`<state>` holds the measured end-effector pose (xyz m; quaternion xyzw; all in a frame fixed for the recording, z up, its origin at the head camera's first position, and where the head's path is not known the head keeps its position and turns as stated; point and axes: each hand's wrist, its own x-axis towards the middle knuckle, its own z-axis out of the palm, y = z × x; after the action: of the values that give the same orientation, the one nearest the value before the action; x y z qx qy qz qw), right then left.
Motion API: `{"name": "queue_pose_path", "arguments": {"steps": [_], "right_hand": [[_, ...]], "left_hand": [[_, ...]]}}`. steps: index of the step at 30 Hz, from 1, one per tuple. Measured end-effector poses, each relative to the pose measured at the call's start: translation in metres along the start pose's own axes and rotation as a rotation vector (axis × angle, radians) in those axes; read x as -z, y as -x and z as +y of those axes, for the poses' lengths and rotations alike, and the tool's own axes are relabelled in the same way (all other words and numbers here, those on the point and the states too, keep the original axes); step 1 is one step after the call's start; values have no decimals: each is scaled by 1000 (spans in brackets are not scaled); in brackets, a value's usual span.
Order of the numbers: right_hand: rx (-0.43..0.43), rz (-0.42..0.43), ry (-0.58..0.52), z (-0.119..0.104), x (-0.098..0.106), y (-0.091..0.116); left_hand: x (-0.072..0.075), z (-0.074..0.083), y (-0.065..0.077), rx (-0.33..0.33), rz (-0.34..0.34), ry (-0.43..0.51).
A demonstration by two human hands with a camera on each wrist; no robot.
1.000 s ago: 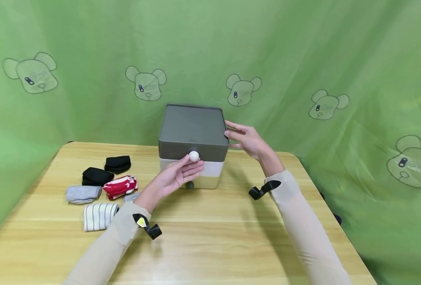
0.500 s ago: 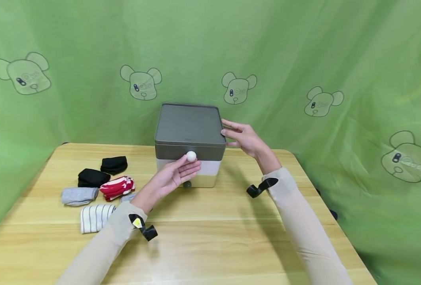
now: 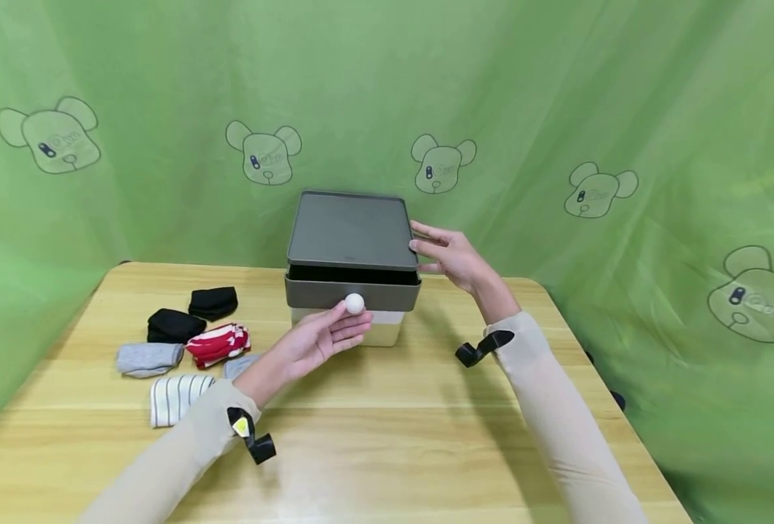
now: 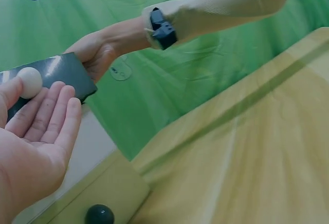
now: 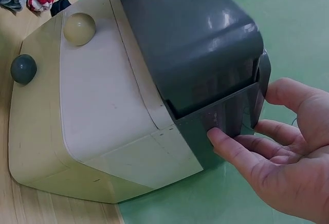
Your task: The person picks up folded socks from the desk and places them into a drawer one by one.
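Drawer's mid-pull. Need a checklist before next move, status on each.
1. Left hand on the white knob: ok, pinched.
2. Right hand steadying the box: ok, fingers touch its right side.
3. Top drawer wide enough to load: not ok, I'd say; only a dark gap shows.
4. Inside of that drawer free: cannot tell, too dark.
5. Middle drawer and bottom drawer shut: ok, both look flush.
6. Cloths out of the drawer's path: ok, off to the left.
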<state>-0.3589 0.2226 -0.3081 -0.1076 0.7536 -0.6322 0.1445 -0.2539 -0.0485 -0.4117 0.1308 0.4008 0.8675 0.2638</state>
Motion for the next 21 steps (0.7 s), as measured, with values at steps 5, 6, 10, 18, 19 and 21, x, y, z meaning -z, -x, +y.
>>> {"name": "queue_pose_path", "arguments": {"steps": [5, 6, 10, 18, 19, 21], "right_hand": [[8, 2, -9, 1, 0, 0], [7, 3, -13, 2, -1, 0], [-2, -5, -7, 3, -3, 0], [11, 0, 5, 0, -2, 0], [10, 2, 6, 0, -1, -1], [8, 4, 7, 0, -1, -1]], "left_hand": [[-3, -7, 11, -5, -39, -6], [-3, -9, 14, -1, -42, -5], [-5, -14, 24, 17, -41, -2], [-10, -15, 31, 25, -54, -14], [-10, -15, 32, 26, -59, -17], [-11, -15, 33, 29, -66, -28]]}}
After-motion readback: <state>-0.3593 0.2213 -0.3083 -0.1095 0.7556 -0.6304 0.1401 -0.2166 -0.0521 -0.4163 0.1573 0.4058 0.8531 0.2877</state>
